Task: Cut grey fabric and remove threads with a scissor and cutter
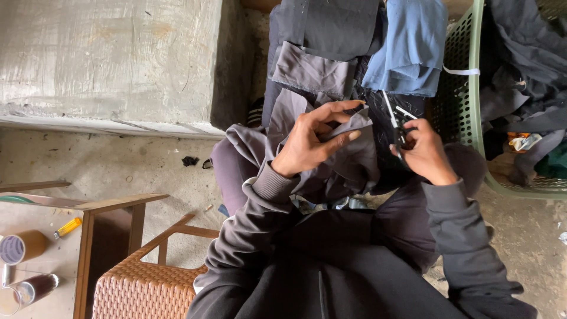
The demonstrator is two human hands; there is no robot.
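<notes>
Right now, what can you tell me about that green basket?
The green basket is pale plastic with small holes in its walls. It sits on the concrete floor at the person's right, partly cut off by the picture's edge. Dark clothes fill it. A blue cloth lies against its rim. No hand touches it.

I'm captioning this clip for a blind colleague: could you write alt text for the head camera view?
A seated person's left hand pinches a fold of grey fabric on their lap while the right hand holds small scissors. A green plastic basket of dark clothes stands at right, a woven stool lower left.
</notes>
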